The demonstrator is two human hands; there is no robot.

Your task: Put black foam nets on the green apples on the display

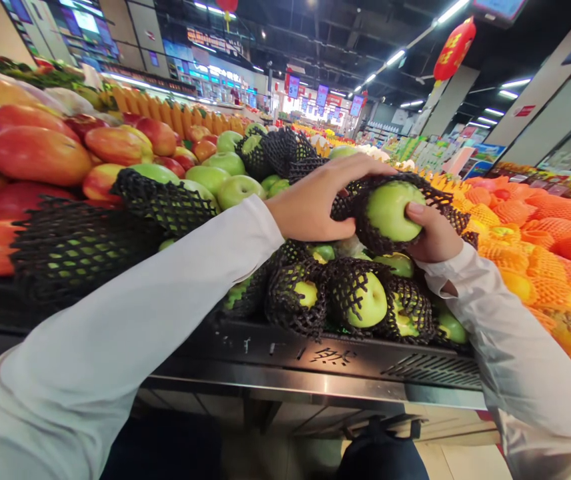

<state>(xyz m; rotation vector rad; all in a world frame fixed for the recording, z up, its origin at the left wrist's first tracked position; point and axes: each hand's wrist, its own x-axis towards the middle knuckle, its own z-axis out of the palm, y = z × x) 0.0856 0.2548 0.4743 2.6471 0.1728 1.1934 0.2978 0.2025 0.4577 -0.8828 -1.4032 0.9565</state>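
both hands clamp one green apple (390, 211) in its black net (363, 223), the left hand (315, 200) over the top, the right hand (433, 233) beneath; netted apples (360, 297) stacked just below could roll off if nudged.

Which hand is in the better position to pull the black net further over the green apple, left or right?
Probably the left hand: its fingers lie on the net on top of the apple. The right hand cups the apple from the side and below, steadying it.
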